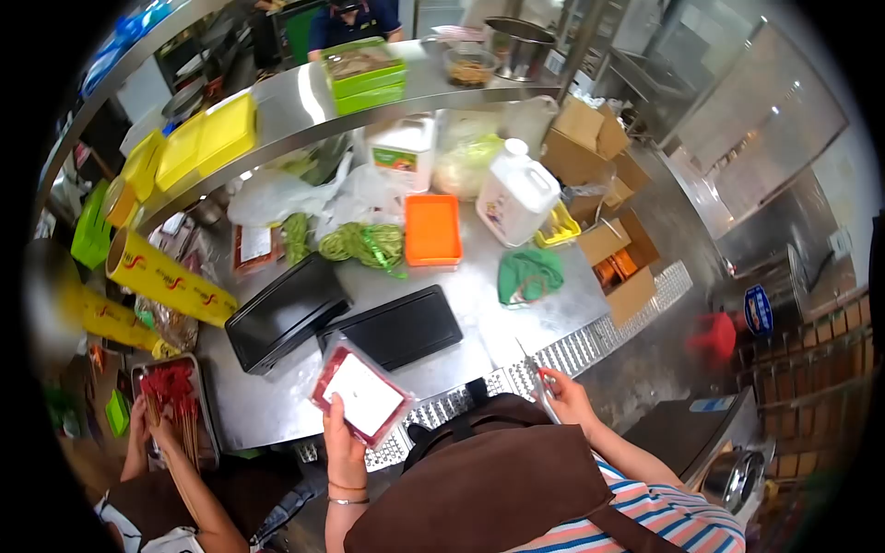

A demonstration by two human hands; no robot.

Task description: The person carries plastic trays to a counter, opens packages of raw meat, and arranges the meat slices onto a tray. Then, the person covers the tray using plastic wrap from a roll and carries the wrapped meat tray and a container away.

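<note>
Left grip: one packet; one label

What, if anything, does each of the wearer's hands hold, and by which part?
Left hand: the clear pack with red contents, by its lower-left edge. Right hand: a slim metal tool, possibly scissors, by its near end.

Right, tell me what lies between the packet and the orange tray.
The head view shows a flat black tray between the packet and the orange tray.

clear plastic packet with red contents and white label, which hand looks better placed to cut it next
Probably the right hand: it holds a slim, pointed silver metal tool, while the left hand is occupied gripping the packet.
</note>
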